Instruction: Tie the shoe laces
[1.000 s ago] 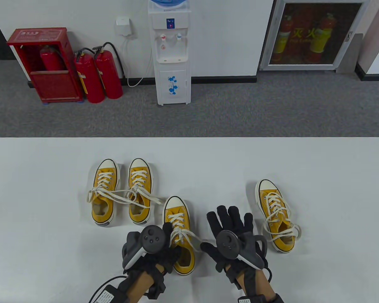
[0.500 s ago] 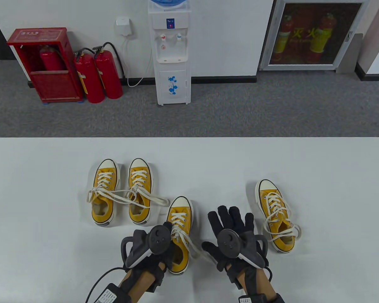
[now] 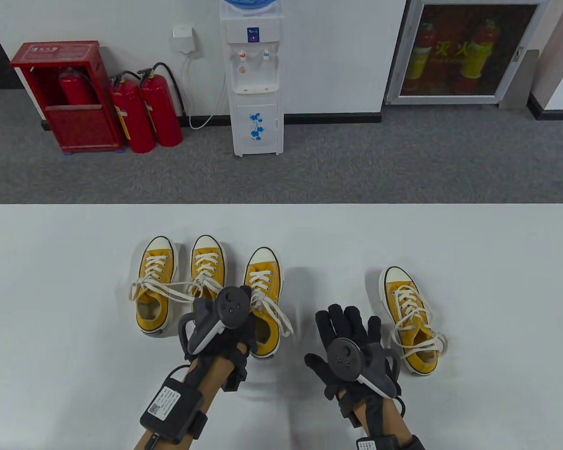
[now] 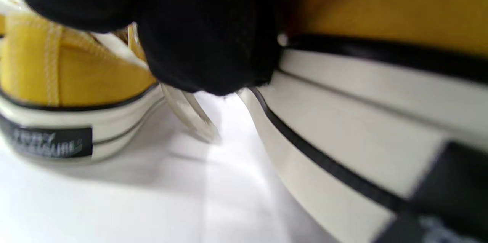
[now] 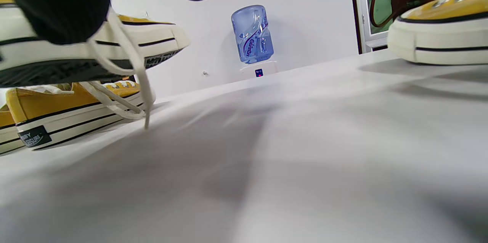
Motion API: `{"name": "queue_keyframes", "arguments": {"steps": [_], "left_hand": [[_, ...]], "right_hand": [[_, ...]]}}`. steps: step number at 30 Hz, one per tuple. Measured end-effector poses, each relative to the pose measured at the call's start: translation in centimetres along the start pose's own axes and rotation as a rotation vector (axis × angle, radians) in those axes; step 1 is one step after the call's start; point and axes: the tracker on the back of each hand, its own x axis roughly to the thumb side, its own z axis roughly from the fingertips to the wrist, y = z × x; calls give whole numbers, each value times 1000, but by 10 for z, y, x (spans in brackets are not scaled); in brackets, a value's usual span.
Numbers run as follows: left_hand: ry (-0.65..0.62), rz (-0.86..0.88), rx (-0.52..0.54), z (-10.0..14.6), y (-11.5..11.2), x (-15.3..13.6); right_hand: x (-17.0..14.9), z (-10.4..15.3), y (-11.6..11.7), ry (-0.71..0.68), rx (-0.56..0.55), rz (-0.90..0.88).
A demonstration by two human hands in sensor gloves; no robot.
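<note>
The left hand point(image 3: 225, 323) holds the third shoe point(image 3: 262, 300) by its heel end and carries it just beside the pair point(image 3: 180, 286) at the back left. In the right wrist view its sole is off the worktop point(image 3: 51, 304), toe tilted up, loose laces point(image 3: 274, 314) dangling below. The fingers are wrapped round the heel rim as far as I can see, though the tracker hides most of them from above. The right hand point(image 3: 352, 351) lies flat and spread on the worktop, fingers straight, holding nothing, between the lifted shoe and the fourth shoe point(image 3: 410, 321), which sits well apart on the right with its laces looping loose over its sides.

A canvas shoe like this looks light, with a stiff rubber sole and soft upper, so a heel or side-wall hold should carry it easily. The laces are flat cotton, limp, not slippery; I would pinch each near its free end, then close to the top eyelets to pull tension.

The pair's laces trail across each other and reach toward the lifted shoe, so setting it down tight against them risks tangling. There is open worktop in front of the person and plenty on both far sides, and no shoe stands near an edge.
</note>
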Motion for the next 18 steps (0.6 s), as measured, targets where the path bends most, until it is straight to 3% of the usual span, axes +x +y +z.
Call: {"name": "queue_keyframes", "arguments": {"steps": [8,18], "left_hand": [[69,-35,33,-39,2,-1],[88,-139,47,-66,-22,-4]], "right_hand": [[1,0,1,1,10,12],[2,-1,3,-3,31,30]]}}
